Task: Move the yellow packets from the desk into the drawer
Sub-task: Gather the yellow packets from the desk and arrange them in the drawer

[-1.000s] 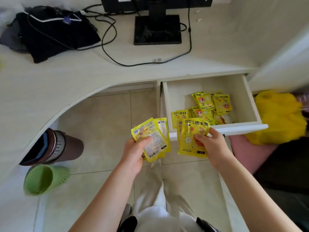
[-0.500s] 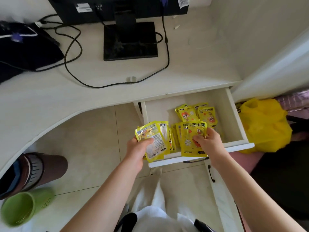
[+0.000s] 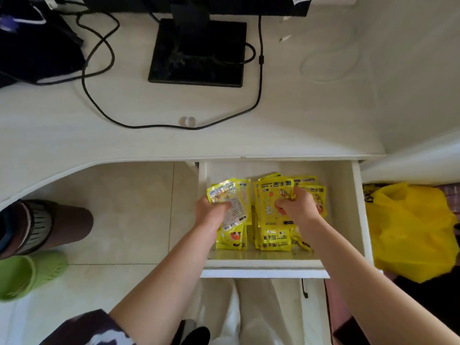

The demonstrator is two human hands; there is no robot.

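— While gripping tight, left hand [image 3: 211, 215] clamped on a small fan of yellow packets [image 3: 232, 202], printed backs up, thumb across the front. Held inside the open drawer [image 3: 358, 215], over its left half.

— And right hand [image 3: 300, 210]?

— Pinching one large packet [image 3: 272, 202] by its right edge, fingers curled closed, cartoon face up. Also inside the drawer, just beside the left bundle, not touching it as far as can be told.

— Underneath?

— Loose heap of packets [image 3: 275, 240] on the drawer floor, overlapping, some hidden under both hands.

— Further out?

— White desk [image 3: 99, 140] above the drawer, no yellow visible on it. Black monitor stand [image 3: 196, 53], black cable [image 3: 258, 70] looping across, dark bag [image 3: 34, 46] at far left. Yellow plastic bag [image 3: 410, 232] right of the drawer. Green clog [image 3: 27, 275] on the floor tiles, lower left.
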